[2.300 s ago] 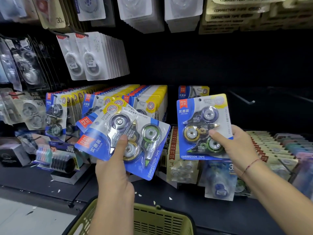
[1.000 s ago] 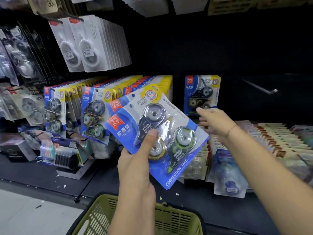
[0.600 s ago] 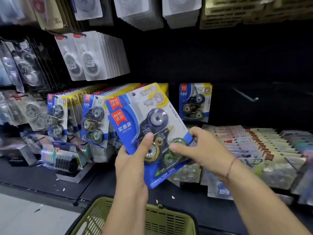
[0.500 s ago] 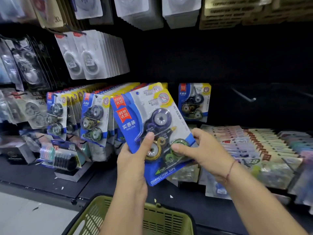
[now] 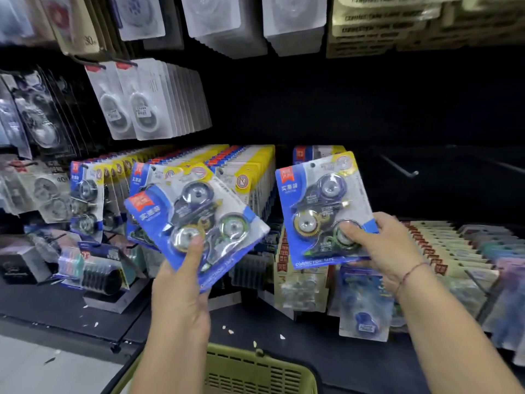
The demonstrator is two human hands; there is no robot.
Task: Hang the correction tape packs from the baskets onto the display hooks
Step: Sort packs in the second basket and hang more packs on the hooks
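Note:
My left hand grips a tilted blue correction tape pack, thumb on its front; it may be a small stack. My right hand pinches a second blue pack by its lower right corner and holds it upright in front of the pack hanging on the hook behind it. Rows of the same packs hang on hooks to the left. A bare hook sticks out at the right. The green basket sits below my arms.
White blister packs hang on upper hooks at the left, more packs along the top. Flat card packs lie in rows at the right. Tape rolls and a dark box stand on the black shelf at the left.
My right hand has taken one pack off the ones in my left hand and carried it right and up. The left hand's pack has tilted and dropped lower.

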